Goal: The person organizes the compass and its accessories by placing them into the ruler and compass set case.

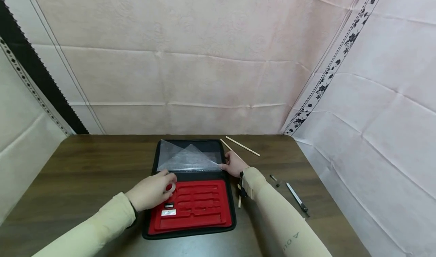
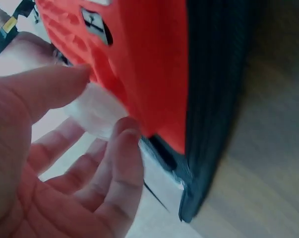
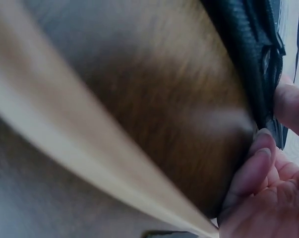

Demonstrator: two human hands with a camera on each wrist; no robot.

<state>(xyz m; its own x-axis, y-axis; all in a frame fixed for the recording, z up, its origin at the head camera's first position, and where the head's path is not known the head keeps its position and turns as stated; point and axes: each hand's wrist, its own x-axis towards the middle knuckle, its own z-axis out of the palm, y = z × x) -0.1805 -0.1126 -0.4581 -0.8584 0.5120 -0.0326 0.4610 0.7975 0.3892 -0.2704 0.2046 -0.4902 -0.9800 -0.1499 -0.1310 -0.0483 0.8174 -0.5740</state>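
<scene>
A black zippered case (image 1: 232, 211) lies unfolded on the table, with a red moulded tray (image 1: 201, 221) in its near half. Clear plastic sheets (image 1: 187, 159) cover the far half. My left hand (image 1: 153, 190) holds a small whitish roll of tape (image 2: 97, 111) between thumb and fingers, over the tray's left edge. At the right edge of the far half, my right hand (image 1: 235, 165) pinches the case's rim, thumb above and fingers below in the right wrist view. A small metal piece (image 1: 169, 204) and a white-labelled piece (image 1: 168, 212) sit in the tray's left slots.
Thin wooden sticks, one of them a far stick (image 1: 242, 146), lie right of the case; another stick (image 3: 114, 153) crosses close before the right wrist camera. Farther right are a small clear tube (image 1: 273, 178) and a craft knife (image 1: 297, 196). Cloth walls (image 1: 204, 79) enclose the table (image 1: 95, 166).
</scene>
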